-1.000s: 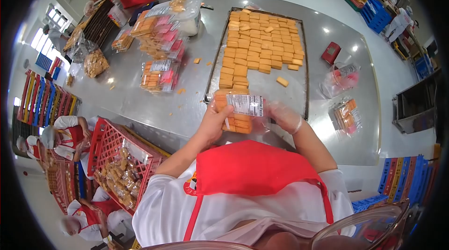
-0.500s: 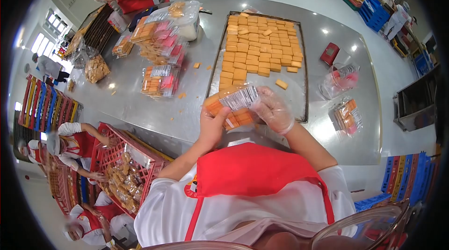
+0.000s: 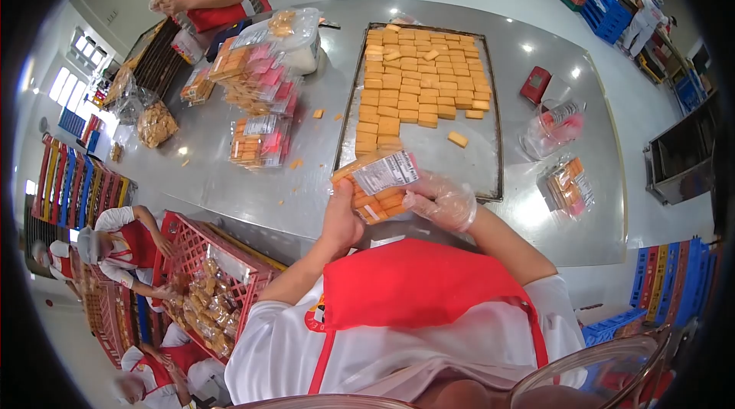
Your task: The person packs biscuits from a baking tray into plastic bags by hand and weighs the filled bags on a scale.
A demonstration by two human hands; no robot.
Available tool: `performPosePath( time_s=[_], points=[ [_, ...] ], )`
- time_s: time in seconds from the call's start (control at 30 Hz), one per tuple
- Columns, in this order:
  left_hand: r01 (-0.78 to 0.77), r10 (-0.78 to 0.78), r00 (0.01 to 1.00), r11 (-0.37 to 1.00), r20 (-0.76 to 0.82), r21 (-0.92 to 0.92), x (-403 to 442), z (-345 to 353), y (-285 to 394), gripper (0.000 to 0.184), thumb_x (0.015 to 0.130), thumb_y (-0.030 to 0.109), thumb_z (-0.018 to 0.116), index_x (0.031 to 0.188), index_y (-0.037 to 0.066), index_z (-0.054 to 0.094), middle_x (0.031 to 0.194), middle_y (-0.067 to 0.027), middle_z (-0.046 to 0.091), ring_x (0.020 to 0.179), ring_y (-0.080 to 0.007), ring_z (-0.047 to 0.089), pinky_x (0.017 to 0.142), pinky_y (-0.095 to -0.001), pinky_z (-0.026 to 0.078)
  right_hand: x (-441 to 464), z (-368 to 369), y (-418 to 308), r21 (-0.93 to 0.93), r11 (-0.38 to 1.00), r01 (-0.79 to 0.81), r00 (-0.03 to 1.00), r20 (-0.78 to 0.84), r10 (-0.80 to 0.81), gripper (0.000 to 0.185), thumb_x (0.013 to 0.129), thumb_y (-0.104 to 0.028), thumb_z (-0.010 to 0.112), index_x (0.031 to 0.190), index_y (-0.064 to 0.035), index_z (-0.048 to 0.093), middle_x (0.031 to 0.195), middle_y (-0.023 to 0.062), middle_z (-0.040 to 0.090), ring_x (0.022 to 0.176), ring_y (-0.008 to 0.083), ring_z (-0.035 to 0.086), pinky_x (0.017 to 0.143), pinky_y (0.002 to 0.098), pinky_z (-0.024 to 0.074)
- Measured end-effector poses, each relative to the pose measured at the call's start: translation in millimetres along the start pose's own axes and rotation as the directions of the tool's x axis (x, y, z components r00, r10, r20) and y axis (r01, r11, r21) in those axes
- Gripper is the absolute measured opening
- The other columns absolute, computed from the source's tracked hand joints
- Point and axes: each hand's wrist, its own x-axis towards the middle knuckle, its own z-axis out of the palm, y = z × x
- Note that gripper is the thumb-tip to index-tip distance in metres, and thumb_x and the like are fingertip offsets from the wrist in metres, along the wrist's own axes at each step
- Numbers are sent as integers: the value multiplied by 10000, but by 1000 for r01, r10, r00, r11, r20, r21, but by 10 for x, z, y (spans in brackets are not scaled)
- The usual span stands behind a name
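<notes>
A clear labelled pack of orange-brown biscuits (image 3: 377,185) is held in front of the red apron, tilted, its white label facing up. My left hand (image 3: 341,218), bare, grips the pack's left end. Around its right end my right hand (image 3: 442,201), in a clear plastic glove, closes on the wrapping. Just beyond the pack lies a dark-rimmed tray (image 3: 468,158) with rows of rectangular biscuits (image 3: 421,76). One loose biscuit (image 3: 458,139) rests apart on the tray's bare part.
Stacked biscuit packs (image 3: 256,72) and a lidded plastic tub (image 3: 302,42) stand at left on the metal table (image 3: 321,149). On the right are a red device (image 3: 536,84), a clear container (image 3: 547,133) and another pack (image 3: 568,187). A red crate (image 3: 249,275) and co-workers are lower left.
The pack has tilted and moved slightly left, with both hands still on it. My right hand has closed in round its end. At lower left, a co-worker's arms have reached to the crate.
</notes>
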Motion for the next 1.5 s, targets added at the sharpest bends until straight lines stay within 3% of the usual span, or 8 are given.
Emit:
performPosePath(
  time_s=[0.43, 0.53, 0.83, 0.93, 1.1, 1.23, 1.37, 1.5],
  points=[
    [-79, 17, 988, 911, 154, 406, -98, -49, 136, 479, 833, 269, 570, 1214, 44, 385, 1126, -58, 512, 1043, -162, 489, 908, -326, 390, 89, 100, 70, 47, 974, 222, 963, -165, -212, 444, 884, -235, 481, 1233, 7, 355, 1134, 82, 459, 1030, 145, 450, 909, 272, 349],
    [-161, 73, 976, 881, 207, 445, -104, -53, 148, 446, 828, 251, 581, 1177, 29, 413, 1105, -53, 530, 1029, -158, 503, 893, -327, 406, 76, 161, -3, 520, 837, 168, 970, -238, -47, 424, 885, -255, 477, 1213, 0, 391, 1123, 87, 465, 1035, 156, 448, 903, 277, 353],
    [-70, 41, 986, 981, 159, 182, -138, 77, 101, 512, 824, 325, 575, 1211, 39, 400, 1169, -74, 495, 1077, -186, 482, 916, -350, 397, 130, 63, 1, -367, 836, 409, 873, -110, -475, 449, 889, -264, 473, 1235, -4, 353, 1130, 78, 474, 1045, 145, 435, 895, 283, 357],
    [-45, 12, 988, 975, 154, 215, -151, 3, 98, 594, 794, 377, 588, 1235, 47, 368, 1202, -79, 468, 1102, -206, 465, 929, -379, 389, 62, 88, 46, 289, 955, 60, 998, -2, -62, 432, 888, -244, 473, 1239, -20, 360, 1160, 87, 465, 1080, 151, 413, 904, 288, 351],
    [40, -49, 970, 998, 237, 41, -109, -4, 81, 683, 768, 449, 581, 1272, 65, 328, 1233, -64, 444, 1135, -213, 438, 958, -383, 365, 84, 165, -2, 411, 909, 65, 996, -85, -33, 394, 870, -243, 479, 1194, -26, 418, 1165, 130, 478, 1064, 246, 442, 914, 337, 347],
    [3, -30, 976, 993, 216, 121, -71, 59, 78, 801, 732, 568, 526, 1308, 79, 263, 1236, -80, 439, 1148, -226, 426, 958, -395, 364, 150, 104, -26, -319, 911, 260, 941, -129, -313, 350, 855, -219, 488, 1155, -41, 460, 1137, 140, 498, 1008, 301, 481, 840, 366, 397],
    [116, -156, 953, 980, 258, 163, -15, 37, 75, 922, 691, 731, 357, 1339, 96, 192, 1268, -120, 410, 1156, -259, 424, 942, -403, 381, 161, -155, -94, -429, 802, 416, 801, -245, -547, 338, 764, -190, 579, 1093, -132, 527, 1115, 69, 526, 976, 266, 496, 753, 345, 427],
    [732, -419, 584, 641, 695, -229, 41, -287, 68, 959, 686, 768, 304, 1334, 66, 218, 1321, -175, 340, 1194, -316, 376, 954, -485, 342, 93, -298, -320, -531, 521, 668, 614, -3, -789, 297, 664, -196, 630, 958, -219, 596, 1125, 16, 535, 981, 216, 498, 745, 344, 421]
  ],
)
